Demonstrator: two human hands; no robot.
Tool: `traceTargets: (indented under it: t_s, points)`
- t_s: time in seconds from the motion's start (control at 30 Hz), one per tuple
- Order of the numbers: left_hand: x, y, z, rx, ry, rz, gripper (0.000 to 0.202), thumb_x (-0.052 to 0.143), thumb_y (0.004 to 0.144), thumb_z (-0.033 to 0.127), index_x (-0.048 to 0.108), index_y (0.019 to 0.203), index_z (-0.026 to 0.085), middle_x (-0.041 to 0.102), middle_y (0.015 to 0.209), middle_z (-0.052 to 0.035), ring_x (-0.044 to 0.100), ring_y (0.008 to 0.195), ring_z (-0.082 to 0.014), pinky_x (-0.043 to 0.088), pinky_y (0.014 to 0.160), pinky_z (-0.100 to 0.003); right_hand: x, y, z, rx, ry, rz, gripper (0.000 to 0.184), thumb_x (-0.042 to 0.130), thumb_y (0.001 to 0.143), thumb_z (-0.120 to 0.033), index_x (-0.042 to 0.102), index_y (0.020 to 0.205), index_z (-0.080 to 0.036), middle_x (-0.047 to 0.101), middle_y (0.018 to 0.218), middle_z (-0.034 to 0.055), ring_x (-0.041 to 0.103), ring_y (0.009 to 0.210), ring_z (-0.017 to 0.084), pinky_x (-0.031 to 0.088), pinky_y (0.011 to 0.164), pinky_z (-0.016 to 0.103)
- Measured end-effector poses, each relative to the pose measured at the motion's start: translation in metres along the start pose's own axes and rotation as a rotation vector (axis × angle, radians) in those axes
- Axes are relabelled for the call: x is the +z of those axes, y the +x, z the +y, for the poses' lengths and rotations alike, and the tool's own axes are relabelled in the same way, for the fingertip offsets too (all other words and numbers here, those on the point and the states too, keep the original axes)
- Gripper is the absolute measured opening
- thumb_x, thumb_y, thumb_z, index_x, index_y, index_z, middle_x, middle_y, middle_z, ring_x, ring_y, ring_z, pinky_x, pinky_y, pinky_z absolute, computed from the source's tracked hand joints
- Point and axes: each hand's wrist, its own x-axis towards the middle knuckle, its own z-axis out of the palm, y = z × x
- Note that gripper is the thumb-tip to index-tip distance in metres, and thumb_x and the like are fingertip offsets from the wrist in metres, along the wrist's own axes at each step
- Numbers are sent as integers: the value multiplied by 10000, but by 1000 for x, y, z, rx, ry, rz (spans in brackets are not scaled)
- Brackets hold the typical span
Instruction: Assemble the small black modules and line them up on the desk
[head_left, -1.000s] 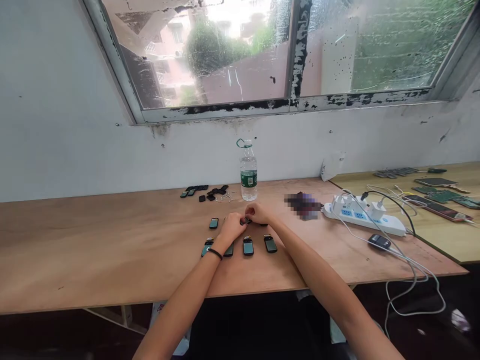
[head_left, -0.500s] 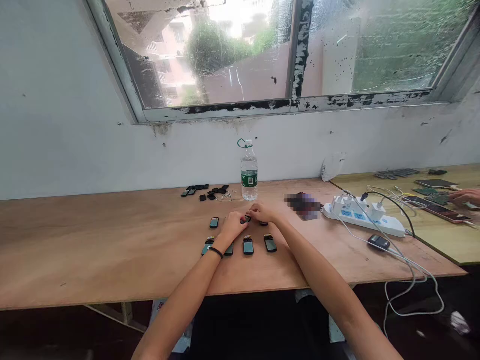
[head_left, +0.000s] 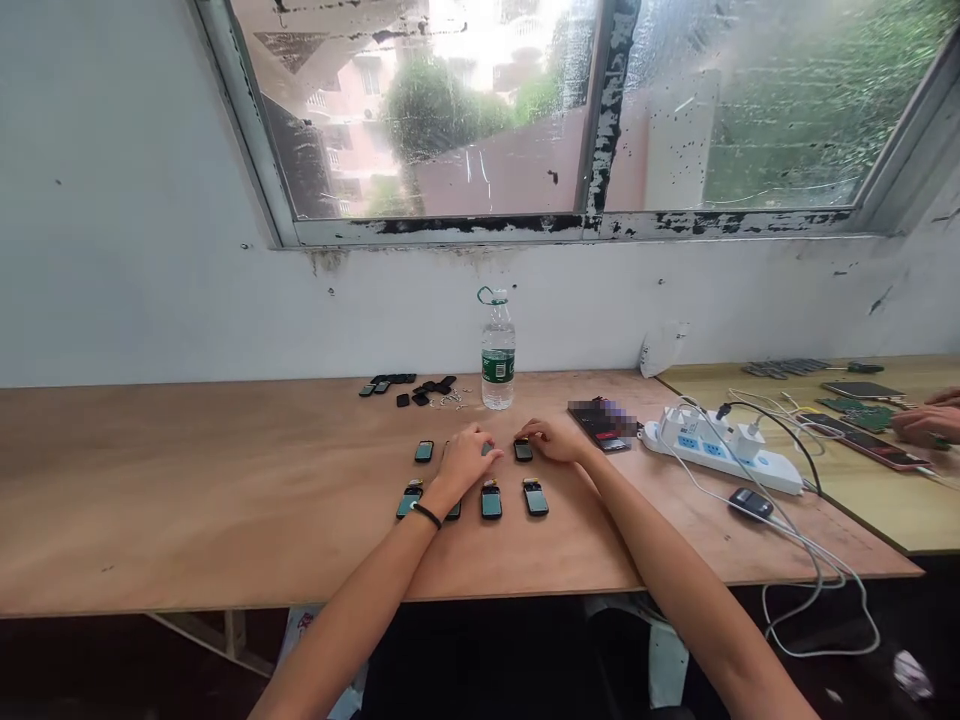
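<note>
a long plywood bench [head_left: 187,480] is running under the window, and small black modules with teal screens are lying flat on it in two rows near the middle. at the left, the first back-row module [head_left: 424,451] is lying alone, with the first front-row module [head_left: 409,500] lying just nearer the person. the left hand [head_left: 469,458], wearing a dark wrist band, is resting palm down on the back row, fingers loosely spread and gripping nothing visible; whether a module is lying beneath it cannot be told. its wrist is covering part of the second front-row module [head_left: 454,511]. the third front-row module [head_left: 491,502] and the fourth front-row module [head_left: 535,497] are lying to the right of the wrist, apart from both hands. behind the rows, a scatter of black parts [head_left: 409,385] is lying near the wall and a water bottle [head_left: 498,352] is standing upright. the right hand [head_left: 553,438] is resting knuckles up, fingers drawn narrow, tips touching the last back-row module [head_left: 523,450], which is lying flat at the right end of the back row; whether the fingers are pinching it cannot be told. further right, a white power strip [head_left: 720,452] is carrying plugged-in chargers, and a co-worker's hand [head_left: 926,422] is resting on the adjoining table [head_left: 885,500].
</note>
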Motion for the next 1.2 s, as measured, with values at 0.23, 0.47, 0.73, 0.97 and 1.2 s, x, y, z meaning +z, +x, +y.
traceTargets:
  t_s: [0.23,0.47,0.73,0.97,1.2]
  points:
    - [17,14,56,49,90,-174,205,713,929,374,774,1007,194,741,1037,-96,697,964,-255,504,839,-329,-11,-3,10,125,-136,49,237,609,850,-78,783,999,-138,770,967,94,669,822,188,503,736,244]
    - [35,22,65,5,273,-180,349,737,914,411,696,1170,178,711,1165,-154,684,1100,-314,513,890,-368,-13,-9,17,156,-133,62,282,602,864,-70,778,1077,-126,773,973,103,668,788,178,483,694,233]
    - [33,27,40,-12,-26,-190,144,709,876,188,789,995,201,783,1041,-80,708,976,-234,519,858,-306,-15,-8,15,239,-17,111,238,612,774,-49,768,933,-133,772,887,78,669,766,177,485,666,226]
    - [34,29,35,-5,-71,-195,181,705,858,196,822,995,219,802,1013,-67,711,931,-214,537,876,-293,-6,-2,9,172,125,177,155,608,756,-113,731,845,-148,748,831,44,674,770,156,522,723,222]
    - [38,30,34,44,-61,-183,157,696,861,202,817,957,228,799,979,-51,713,920,-212,540,885,-304,0,1,-6,203,121,118,127,631,777,-109,719,866,-135,759,833,64,670,721,152,477,619,198]
